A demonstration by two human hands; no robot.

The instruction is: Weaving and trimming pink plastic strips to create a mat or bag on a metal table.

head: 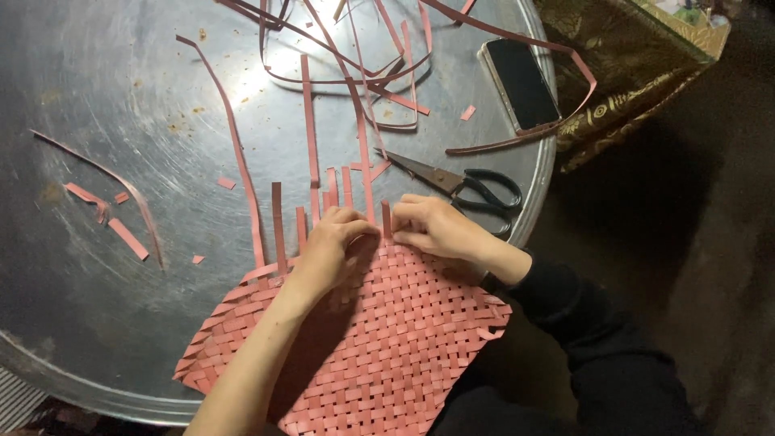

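Woven mat of pink strips lies on the near edge of the round metal tabletop, its lower part hanging over the rim toward us. Only the head view is available, so we work from it alone.

Head view: our left hand rests on the upper edge of the weave, fingers curled and pressed down onto the crossing strips. Our right hand sits just beside it, fingertips pinched on an upright strip end at the working edge. Further loose strip ends stand up from the mat to the left of the hands, and long loose strips trail away across the tabletop.

For a good result at this edge, we judge the following points to matter:
- Keep the left hand flat on the finished rows so the weave does not open.
- Draw the pinched strip snug against its neighbour, without creasing it.
- Hold the over-under order consistent with the row below.

Scissors lie just beyond the right hand, blades toward the left. A dark smartphone lies near the far rim, with a strip looping over it. Small offcuts are scattered on the left.
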